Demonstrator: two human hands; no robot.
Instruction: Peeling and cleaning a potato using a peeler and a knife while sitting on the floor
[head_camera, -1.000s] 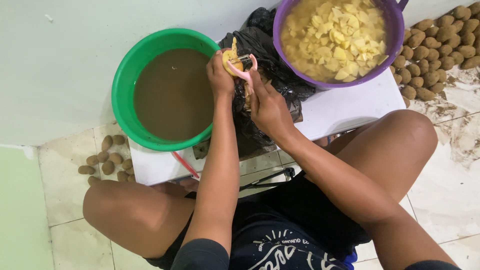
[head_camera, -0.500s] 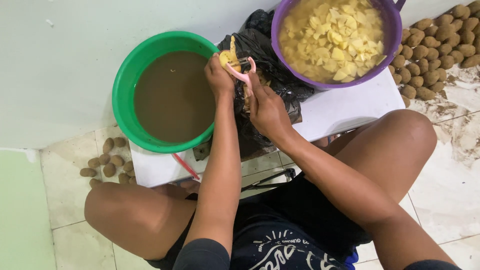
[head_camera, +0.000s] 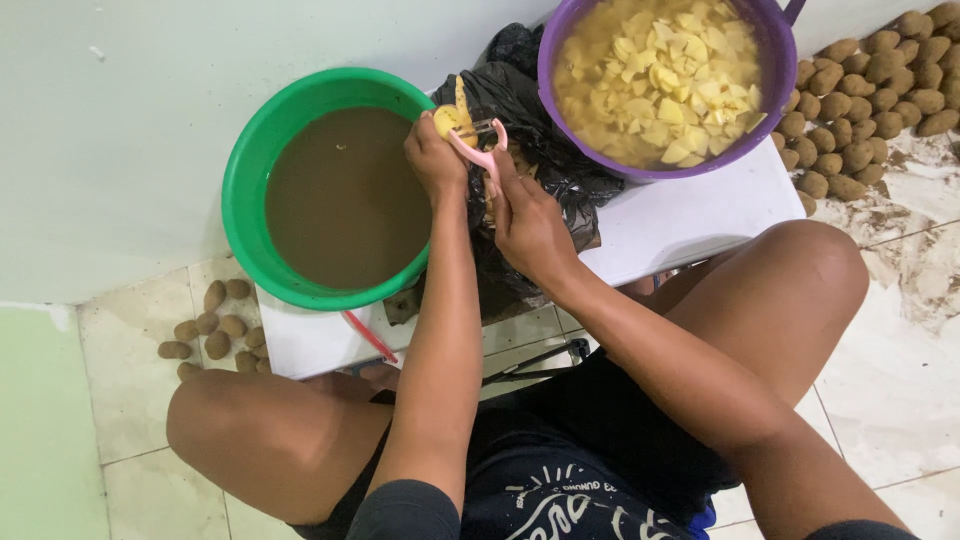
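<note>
My left hand grips a small yellow half-peeled potato, held over a black plastic bag. A strip of peel curls up from the potato. My right hand holds a pink peeler whose blade rests against the potato. Left of the hands stands a green basin full of muddy brown water. A purple basin of cut yellow potato pieces in water stands to the upper right.
The basins and the bag sit on a low white table. A heap of unpeeled brown potatoes lies on the tiled floor at right, a smaller group at left. My bare knees flank the table.
The hands, potato and peeler have shifted slightly left and down in view; the peeler has slid a little along the potato. Basins and bag stay put.
</note>
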